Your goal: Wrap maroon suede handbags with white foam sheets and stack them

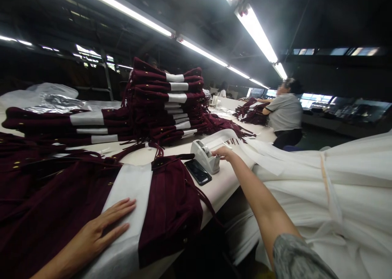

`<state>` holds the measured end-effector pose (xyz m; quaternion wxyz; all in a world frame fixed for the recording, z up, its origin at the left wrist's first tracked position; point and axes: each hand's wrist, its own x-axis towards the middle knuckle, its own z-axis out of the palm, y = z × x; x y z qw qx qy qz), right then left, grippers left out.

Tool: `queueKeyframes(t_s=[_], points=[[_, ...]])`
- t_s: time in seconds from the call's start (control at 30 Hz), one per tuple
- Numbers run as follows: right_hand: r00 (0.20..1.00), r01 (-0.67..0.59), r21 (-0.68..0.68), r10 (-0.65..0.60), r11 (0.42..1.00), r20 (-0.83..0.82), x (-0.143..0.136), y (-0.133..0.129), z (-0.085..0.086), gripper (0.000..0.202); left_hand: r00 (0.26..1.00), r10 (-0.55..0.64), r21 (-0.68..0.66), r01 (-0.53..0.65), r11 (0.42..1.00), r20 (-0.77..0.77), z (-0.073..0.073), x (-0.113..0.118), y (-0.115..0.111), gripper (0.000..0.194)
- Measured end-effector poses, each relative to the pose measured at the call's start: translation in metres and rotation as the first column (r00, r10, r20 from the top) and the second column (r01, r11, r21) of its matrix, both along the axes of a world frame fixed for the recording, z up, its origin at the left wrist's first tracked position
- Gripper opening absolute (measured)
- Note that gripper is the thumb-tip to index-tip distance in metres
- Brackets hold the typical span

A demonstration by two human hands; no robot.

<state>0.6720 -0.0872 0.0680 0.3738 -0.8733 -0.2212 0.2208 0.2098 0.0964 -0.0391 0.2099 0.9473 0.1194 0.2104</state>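
My left hand [104,230] lies flat, fingers stretched out, on a white paper-like band [131,189]. The band runs across a folded maroon fabric bag [171,201] with a dark strap and thin cords. Farther off, my right hand [223,152] reaches to the front edge of a white tape dispenser [206,156]. Its fingers are bent together there; any tape between them is too small to make out. A dark phone [198,172] rests on the white table [228,185], just left of the dispenser.
A tall stack of banded maroon bags [168,103] stands beyond, with a lower stack [70,126] and clear plastic [55,97] at left. White sheeting [352,197] bulks at right. Past the table's far right edge, a co-worker [284,111] handles maroon pieces [252,109].
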Motion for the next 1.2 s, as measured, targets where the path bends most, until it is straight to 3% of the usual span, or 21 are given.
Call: queueKeyframes(t_s=[0.23,0.43,0.7,0.83,1.03,1.2], points=[[0.993,0.022,0.218,-0.046,0.976,0.107,-0.013,-0.011,0.013,0.022,1.0,-0.009,-0.022,0.01,1.0,0.004,-0.002,0.002,0.001,0.045],[0.999,-0.031,0.376,0.015,0.926,0.044,-0.026,-0.04,0.024,0.013,0.999,-0.03,-0.028,0.031,0.999,0.032,-0.003,0.002,0.003,0.044],[0.975,0.099,0.37,-0.016,0.924,-0.222,-0.035,-0.066,-0.013,0.015,0.998,-0.037,-0.016,0.038,0.999,0.051,-0.003,0.002,0.003,0.043],[0.961,0.143,0.406,-0.028,0.902,-0.277,-0.034,-0.071,-0.025,0.017,0.999,-0.031,0.003,0.031,1.0,0.039,-0.003,0.0,0.005,0.043],[0.971,0.171,0.435,-0.076,0.884,-0.227,-0.031,-0.069,-0.04,0.012,1.0,-0.024,0.003,0.024,1.0,-0.01,-0.001,-0.001,0.003,0.044],[0.973,0.232,0.433,-0.214,0.871,-0.091,-0.031,-0.071,-0.063,0.014,1.0,-0.019,-0.059,0.018,0.998,-0.016,0.004,-0.001,0.0,0.044]])
